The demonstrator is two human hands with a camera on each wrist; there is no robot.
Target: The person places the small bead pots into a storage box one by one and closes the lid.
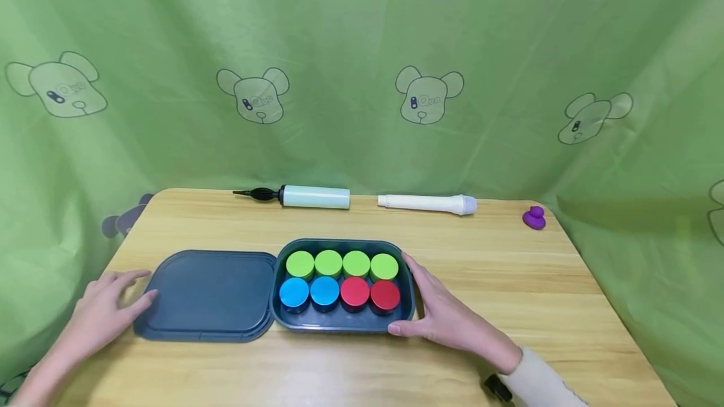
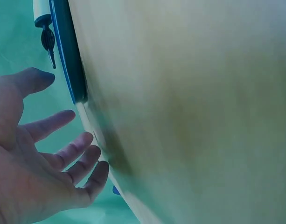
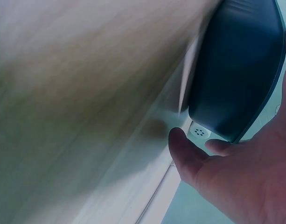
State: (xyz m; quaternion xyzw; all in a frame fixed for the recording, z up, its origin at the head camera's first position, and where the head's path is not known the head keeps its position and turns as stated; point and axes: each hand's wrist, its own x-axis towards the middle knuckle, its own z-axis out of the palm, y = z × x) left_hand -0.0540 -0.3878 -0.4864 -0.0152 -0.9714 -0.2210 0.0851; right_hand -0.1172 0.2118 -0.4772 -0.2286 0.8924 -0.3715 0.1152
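A dark blue plastic box [image 1: 339,324] stands open on the wooden table, holding short round pieces with coloured tops. Several green tops [image 1: 329,264] line the back row; two blue tops [image 1: 294,293] and two red tops [image 1: 354,292] line the front. Flat against its left side lies the matching dark lid [image 1: 212,294]. My right hand [image 1: 444,316] holds the box's right end, thumb at the front corner and fingers at the back corner. Beside the lid's left edge is my left hand [image 1: 102,313], fingers spread and loosely bent, holding nothing; its palm shows in the left wrist view.
At the table's back edge lie a pale blue hand pump [image 1: 317,197] with a black nozzle and a white microphone-shaped thing [image 1: 427,203]. A small purple rubber duck [image 1: 534,217] sits at the back right corner. Green curtain [image 1: 339,30] with bear drawings surrounds the table.
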